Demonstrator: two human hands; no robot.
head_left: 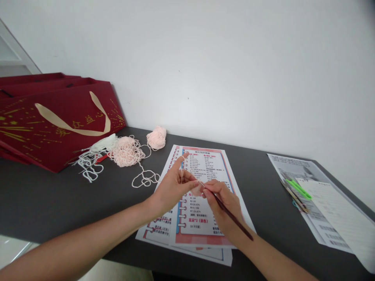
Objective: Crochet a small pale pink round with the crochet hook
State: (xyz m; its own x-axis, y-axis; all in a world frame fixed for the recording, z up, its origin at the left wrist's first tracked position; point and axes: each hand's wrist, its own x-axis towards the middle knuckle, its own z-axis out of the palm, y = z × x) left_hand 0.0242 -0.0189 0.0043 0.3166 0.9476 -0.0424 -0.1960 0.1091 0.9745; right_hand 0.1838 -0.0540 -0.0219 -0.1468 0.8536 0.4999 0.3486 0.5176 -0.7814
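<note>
My right hand is closed around a crochet hook with a dark brown handle, its tip pointing toward my left hand. My left hand pinches a small pale pink crochet piece, its index finger raised with yarn looped over it. Both hands meet above a printed pattern sheet on the table. From the left hand, a strand of yarn trails to a loose pale pink tangle. Fingers partly hide the crochet piece, and the hook's tip is too small to make out.
Red gift bags lean at the left. Near them are a pink yarn ball and white yarn. On the right, papers hold a bright green tool and small scissors-like metal tools. A white wall stands behind the dark table.
</note>
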